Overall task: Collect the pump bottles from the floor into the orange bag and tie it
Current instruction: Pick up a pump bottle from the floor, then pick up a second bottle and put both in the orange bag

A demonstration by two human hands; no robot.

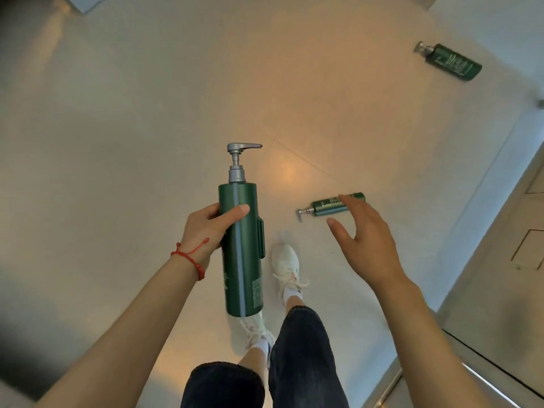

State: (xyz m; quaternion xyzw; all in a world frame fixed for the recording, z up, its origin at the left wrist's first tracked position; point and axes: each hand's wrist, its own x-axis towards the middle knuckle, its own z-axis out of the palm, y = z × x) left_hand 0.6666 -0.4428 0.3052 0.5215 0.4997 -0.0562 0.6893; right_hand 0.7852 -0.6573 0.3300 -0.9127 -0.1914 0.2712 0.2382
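Three dark-green plastic pump bottles | left hand grips one upright for carrying | right hand spread wide above second on floor | third toward far right edge

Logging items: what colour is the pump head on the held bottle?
Grey, on a dark green bottle in the left hand; the head view shows it.

The held pump bottle has a smooth, satin dark-green plastic body with a matt grey plastic pump, the floor is smooth, faintly glossy pale tile, and the wrist cord is red braided thread.
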